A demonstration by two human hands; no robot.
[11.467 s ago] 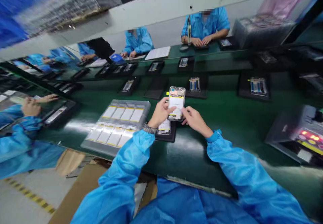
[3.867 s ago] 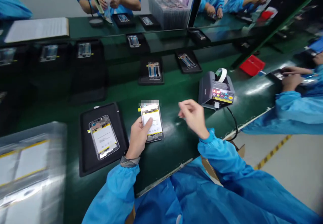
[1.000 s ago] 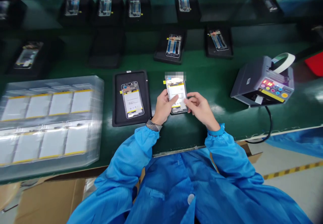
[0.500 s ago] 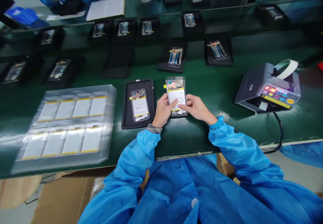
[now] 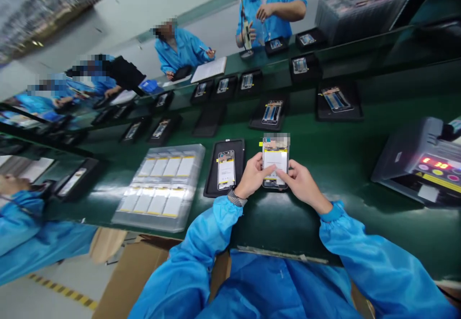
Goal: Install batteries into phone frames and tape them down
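At the glossy dark-green table [image 5: 288, 232], my left hand [image 5: 252, 179] and right hand [image 5: 304, 181] curl snugly around the lower sides of a silver-rimmed rectangular phone body [image 5: 275, 152], thumbs on its white, yellow-edged battery [image 5: 272, 159]. Left of it sits a black rectangular tray [image 5: 211, 179].

Green bench [image 5: 345, 165] bears black trays [image 5: 209, 120].

Left grip [image 5: 252, 177] and right grip [image 5: 301, 180] holding phone [image 5: 275, 158]; black tray [image 5: 212, 179] beside left grip
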